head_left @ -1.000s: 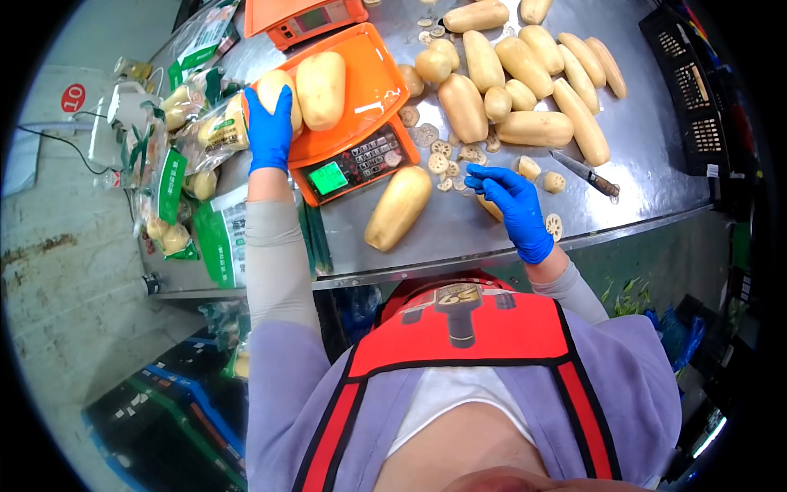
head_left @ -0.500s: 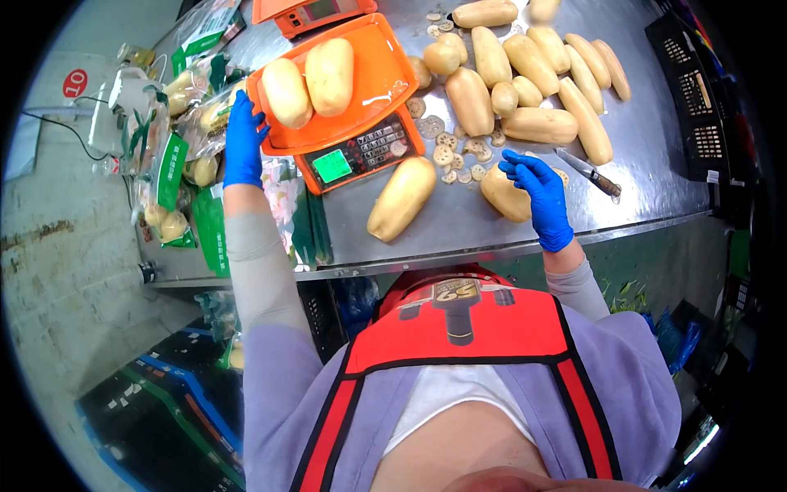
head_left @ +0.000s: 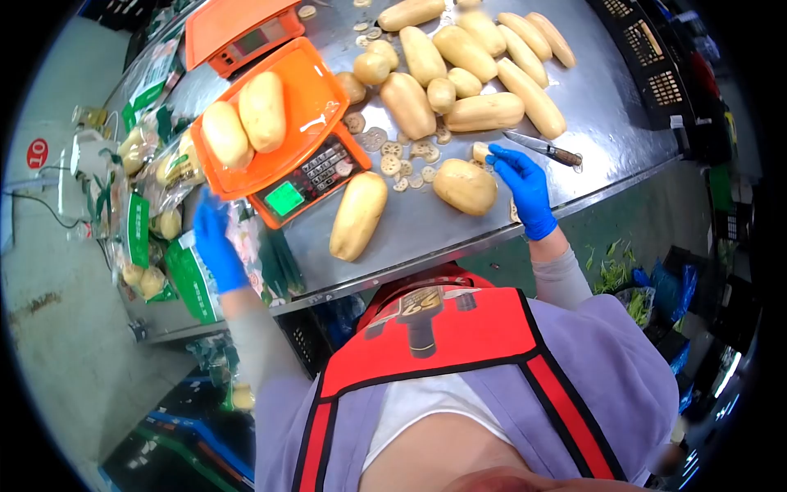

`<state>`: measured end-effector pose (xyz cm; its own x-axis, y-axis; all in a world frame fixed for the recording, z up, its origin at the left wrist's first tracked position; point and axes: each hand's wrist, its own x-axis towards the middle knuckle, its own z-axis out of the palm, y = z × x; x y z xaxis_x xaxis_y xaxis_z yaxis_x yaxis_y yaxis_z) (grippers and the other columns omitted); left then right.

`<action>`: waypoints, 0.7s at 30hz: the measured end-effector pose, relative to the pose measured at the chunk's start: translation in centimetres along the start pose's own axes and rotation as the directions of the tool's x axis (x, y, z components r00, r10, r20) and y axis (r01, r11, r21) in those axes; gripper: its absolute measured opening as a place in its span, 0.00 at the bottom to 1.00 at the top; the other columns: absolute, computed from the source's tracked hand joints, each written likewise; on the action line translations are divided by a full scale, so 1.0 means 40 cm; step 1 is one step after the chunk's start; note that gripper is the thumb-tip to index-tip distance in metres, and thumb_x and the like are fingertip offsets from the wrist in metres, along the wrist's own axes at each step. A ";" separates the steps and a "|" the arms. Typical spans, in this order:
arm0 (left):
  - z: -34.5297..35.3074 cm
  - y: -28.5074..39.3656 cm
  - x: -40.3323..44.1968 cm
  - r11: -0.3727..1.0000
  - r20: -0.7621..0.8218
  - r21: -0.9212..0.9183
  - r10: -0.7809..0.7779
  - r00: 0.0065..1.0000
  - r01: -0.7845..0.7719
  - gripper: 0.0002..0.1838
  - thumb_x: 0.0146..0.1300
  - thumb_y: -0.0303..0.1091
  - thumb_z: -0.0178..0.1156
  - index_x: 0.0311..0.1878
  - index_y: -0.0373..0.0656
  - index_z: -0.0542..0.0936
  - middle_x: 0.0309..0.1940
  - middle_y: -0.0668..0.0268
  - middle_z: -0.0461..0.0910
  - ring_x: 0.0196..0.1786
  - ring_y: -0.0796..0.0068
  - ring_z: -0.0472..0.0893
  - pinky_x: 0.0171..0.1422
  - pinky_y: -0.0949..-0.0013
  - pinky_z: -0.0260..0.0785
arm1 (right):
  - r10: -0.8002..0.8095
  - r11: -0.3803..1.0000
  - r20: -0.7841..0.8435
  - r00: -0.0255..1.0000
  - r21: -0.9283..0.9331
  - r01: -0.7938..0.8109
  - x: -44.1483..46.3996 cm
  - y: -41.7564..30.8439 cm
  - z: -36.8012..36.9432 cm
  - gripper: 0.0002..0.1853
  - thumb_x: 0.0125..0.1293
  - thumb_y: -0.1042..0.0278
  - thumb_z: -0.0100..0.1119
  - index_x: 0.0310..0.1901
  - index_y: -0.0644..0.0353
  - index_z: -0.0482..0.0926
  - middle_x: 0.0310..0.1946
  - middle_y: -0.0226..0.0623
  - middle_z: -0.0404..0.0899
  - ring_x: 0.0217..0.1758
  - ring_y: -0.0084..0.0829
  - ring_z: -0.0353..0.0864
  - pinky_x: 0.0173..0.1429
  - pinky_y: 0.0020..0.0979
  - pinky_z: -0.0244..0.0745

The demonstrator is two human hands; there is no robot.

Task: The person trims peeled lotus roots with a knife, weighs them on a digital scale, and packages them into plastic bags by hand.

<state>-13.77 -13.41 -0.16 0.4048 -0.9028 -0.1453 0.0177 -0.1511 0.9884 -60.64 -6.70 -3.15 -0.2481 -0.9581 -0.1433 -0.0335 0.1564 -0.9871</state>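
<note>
My left hand (head_left: pixel 216 242), in a blue glove and blurred by motion, is off the orange scale tray (head_left: pixel 316 102), just below its left corner. Its fingers point up and hold nothing I can see. Two peeled lotus root sections (head_left: pixel 262 112) lie in that tray, above a lit green display (head_left: pixel 284 198). My right hand (head_left: pixel 525 187), gloved in blue too, has finger and thumb closed at a small pale lotus root piece (head_left: pixel 481 152). Beside it on the steel table rests a stout lotus root section (head_left: pixel 465 187). A longer section (head_left: pixel 358 216) lies before the scale.
Several lotus roots (head_left: pixel 463 53) are heaped at the back, with cut slices (head_left: pixel 391 164) in front. A knife (head_left: pixel 545 148) lies right of them. Black crates (head_left: pixel 643 49) stand on the right, a second orange scale (head_left: pixel 246 37) behind, and bagged produce (head_left: pixel 152 238) at left.
My left hand has let go of the tray edge and dropped away from it. My right finger and thumb have come to the small lotus root piece. The whole view has shifted.
</note>
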 end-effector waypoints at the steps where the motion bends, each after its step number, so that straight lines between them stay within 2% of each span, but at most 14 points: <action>1: 0.016 -0.016 -0.036 0.993 0.052 0.009 -0.119 0.991 0.119 0.23 0.66 0.33 0.55 0.64 0.39 0.69 0.52 0.63 0.76 0.53 0.71 0.75 0.59 0.66 0.67 | 0.005 0.988 0.050 0.999 -0.157 0.003 -0.017 0.008 -0.005 0.23 0.60 0.66 0.61 0.57 0.63 0.74 0.50 0.37 0.78 0.52 0.29 0.76 0.58 0.31 0.68; 2: 0.018 -0.084 -0.063 0.990 0.161 0.140 -0.022 0.987 -0.001 0.25 0.63 0.33 0.58 0.63 0.39 0.69 0.53 0.63 0.76 0.53 0.71 0.75 0.59 0.66 0.67 | 0.020 0.951 0.100 0.995 -0.309 0.012 -0.032 0.017 -0.009 0.28 0.56 0.64 0.65 0.59 0.61 0.72 0.53 0.39 0.76 0.56 0.33 0.74 0.61 0.34 0.66; 3: 0.024 -0.143 -0.090 0.958 0.279 0.253 0.061 0.958 -0.134 0.27 0.60 0.32 0.62 0.63 0.38 0.69 0.53 0.63 0.76 0.53 0.71 0.75 0.60 0.67 0.66 | 0.020 0.951 0.091 0.996 -0.308 0.009 -0.042 0.028 -0.003 0.28 0.56 0.64 0.65 0.59 0.61 0.72 0.53 0.39 0.76 0.56 0.33 0.74 0.61 0.34 0.66; 5: 0.097 -0.146 -0.186 0.927 0.386 0.340 0.017 0.922 -0.159 0.34 0.54 0.35 0.67 0.64 0.36 0.68 0.56 0.61 0.74 0.54 0.67 0.74 0.61 0.65 0.66 | -0.343 0.689 0.250 0.906 -0.588 0.423 -0.054 0.048 0.026 0.39 0.49 0.63 0.71 0.64 0.60 0.65 0.62 0.43 0.68 0.63 0.39 0.68 0.67 0.36 0.61; 6: 0.133 -0.150 -0.215 0.828 0.451 0.433 0.143 0.881 -0.356 0.39 0.51 0.36 0.70 0.66 0.38 0.65 0.58 0.59 0.73 0.55 0.63 0.74 0.61 0.63 0.66 | -0.257 0.633 0.309 0.916 -0.662 0.401 -0.060 0.060 0.033 0.46 0.45 0.62 0.73 0.67 0.59 0.60 0.65 0.47 0.63 0.68 0.47 0.62 0.71 0.40 0.55; 7: 0.161 -0.152 -0.239 0.682 0.526 0.500 0.251 0.813 -0.534 0.45 0.47 0.38 0.72 0.68 0.39 0.61 0.60 0.57 0.71 0.56 0.58 0.74 0.61 0.60 0.66 | -0.257 0.634 0.304 0.917 -0.663 0.398 -0.062 0.073 0.041 0.46 0.45 0.62 0.73 0.67 0.59 0.60 0.65 0.47 0.63 0.68 0.47 0.62 0.71 0.40 0.55; 8: 0.187 -0.153 -0.259 0.680 0.529 0.499 0.251 0.810 -0.537 0.45 0.47 0.38 0.72 0.68 0.39 0.61 0.60 0.57 0.71 0.56 0.58 0.74 0.61 0.60 0.66 | -0.231 0.633 0.287 0.930 -0.681 0.367 -0.064 0.085 0.048 0.47 0.45 0.62 0.73 0.67 0.59 0.60 0.65 0.46 0.63 0.68 0.46 0.62 0.71 0.40 0.56; 10: 0.224 -0.150 -0.278 0.490 0.610 0.550 0.317 0.726 -0.676 0.55 0.42 0.39 0.74 0.72 0.42 0.52 0.62 0.52 0.68 0.59 0.50 0.72 0.61 0.55 0.65 | -0.209 0.632 0.268 0.940 -0.697 0.339 -0.064 0.115 0.052 0.47 0.45 0.62 0.73 0.67 0.59 0.59 0.64 0.46 0.64 0.68 0.45 0.62 0.70 0.39 0.56; 11: 0.219 -0.158 -0.279 0.487 0.614 0.550 0.316 0.724 -0.679 0.55 0.42 0.39 0.74 0.72 0.42 0.52 0.62 0.52 0.68 0.59 0.50 0.72 0.61 0.55 0.65 | -0.182 0.798 0.228 0.956 -0.534 0.279 -0.070 0.133 0.051 0.47 0.45 0.61 0.72 0.68 0.58 0.59 0.64 0.46 0.64 0.67 0.46 0.63 0.70 0.40 0.57; 12: 0.220 -0.172 -0.280 0.581 0.599 0.560 0.208 0.773 -0.590 0.56 0.42 0.40 0.73 0.73 0.44 0.50 0.61 0.50 0.68 0.59 0.48 0.71 0.60 0.54 0.65 | -0.152 0.915 0.195 0.969 -0.343 0.212 -0.070 0.125 0.052 0.47 0.44 0.60 0.72 0.68 0.57 0.59 0.64 0.47 0.63 0.67 0.47 0.63 0.69 0.40 0.58; 13: 0.224 -0.181 -0.283 0.665 0.587 0.564 0.095 0.804 -0.490 0.58 0.42 0.40 0.73 0.73 0.45 0.48 0.60 0.48 0.68 0.58 0.47 0.71 0.59 0.54 0.66 | -0.156 0.912 0.187 0.970 -0.349 0.214 -0.074 0.112 0.051 0.47 0.44 0.60 0.72 0.68 0.57 0.59 0.64 0.47 0.63 0.67 0.47 0.63 0.69 0.40 0.58; 17: 0.212 -0.170 -0.295 0.654 0.568 0.618 0.012 0.823 -0.436 0.57 0.43 0.41 0.72 0.73 0.45 0.48 0.58 0.47 0.69 0.58 0.47 0.71 0.58 0.54 0.66 | -0.145 0.883 0.498 0.855 -0.324 0.339 -0.112 0.067 0.099 0.48 0.43 0.60 0.71 0.68 0.55 0.59 0.64 0.48 0.63 0.66 0.47 0.64 0.68 0.40 0.60; 19: 0.195 -0.164 -0.301 0.632 0.518 0.685 -0.071 0.853 -0.363 0.55 0.43 0.39 0.71 0.72 0.40 0.50 0.62 0.45 0.65 0.61 0.47 0.70 0.64 0.57 0.63 | -0.136 0.784 0.557 0.820 -0.445 0.433 -0.130 0.103 0.135 0.47 0.44 0.59 0.70 0.69 0.52 0.59 0.65 0.49 0.61 0.65 0.50 0.64 0.68 0.41 0.60; 21: 0.180 -0.172 -0.305 0.660 0.518 0.658 -0.047 0.854 -0.363 0.54 0.43 0.38 0.71 0.72 0.40 0.51 0.64 0.45 0.64 0.63 0.49 0.68 0.66 0.58 0.61 | -0.148 0.769 0.537 0.831 -0.466 0.438 -0.139 0.121 0.170 0.46 0.46 0.57 0.69 0.69 0.51 0.59 0.66 0.49 0.60 0.65 0.50 0.64 0.67 0.42 0.61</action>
<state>-25.43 -4.24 -5.50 -0.1283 -0.9727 -0.1935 -0.7366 -0.0372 0.6753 -52.82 -2.24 -7.63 0.3184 -0.9479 -0.0113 -0.5859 -0.1874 -0.7884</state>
